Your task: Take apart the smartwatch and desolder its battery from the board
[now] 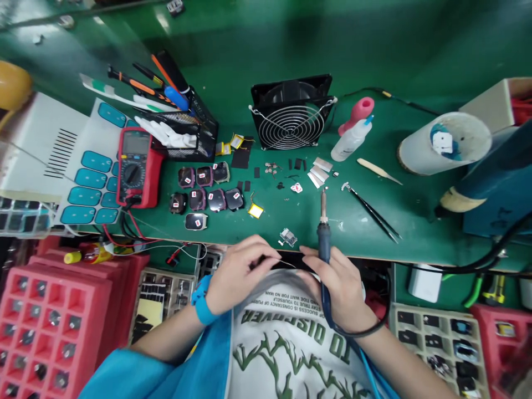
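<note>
My right hand (343, 285) is closed around the dark handle of a soldering iron (323, 238), whose tip points up and away over the bench. Its cord loops down past my wrist. My left hand (245, 271), with a blue band at the wrist, pinches a thin silvery wire (287, 264) at the bench's front edge. The wire runs across toward my right fingers. Just beyond my hands lies a small circuit board (288, 237). A yellow battery (255, 210) with fine leads rests farther left. Tweezers (372, 213) lie to the right of the iron.
Several watch cases (203, 199) sit left of centre, near a red multimeter (135, 166). At the back stand a fan (291, 116) and a squeeze bottle (351, 141). A white cylinder (432, 147) stands right. Red foam trays (45, 327) are at lower left.
</note>
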